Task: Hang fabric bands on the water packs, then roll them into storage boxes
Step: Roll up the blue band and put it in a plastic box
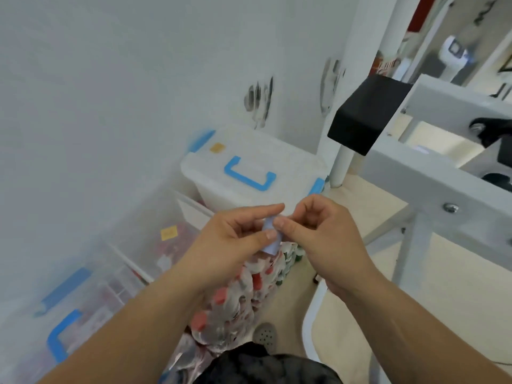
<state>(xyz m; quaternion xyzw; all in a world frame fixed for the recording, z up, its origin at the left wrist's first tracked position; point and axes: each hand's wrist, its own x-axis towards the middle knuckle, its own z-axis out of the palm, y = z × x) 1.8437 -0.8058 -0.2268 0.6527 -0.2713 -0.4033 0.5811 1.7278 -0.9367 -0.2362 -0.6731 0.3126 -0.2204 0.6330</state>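
A small light-blue fabric band (270, 242) is pinched between both hands at the centre of the head view. My left hand (232, 239) grips it with thumb and forefinger; my right hand (318, 231) pinches its upper edge from the right. Directly below lie shrink-wrapped water packs (238, 297) with red and green bottle caps, running from under my hands toward my body. A closed clear storage box (249, 167) with blue handle and latches stands behind. Another clear storage box (91, 289) with blue latches sits at the left.
A white wall rises at the left and behind the boxes. A white metal frame (432, 173) with a black block (360, 112) stands at the right, beside a white pole (343, 164). The beige floor (360, 273) lies to the right of the packs.
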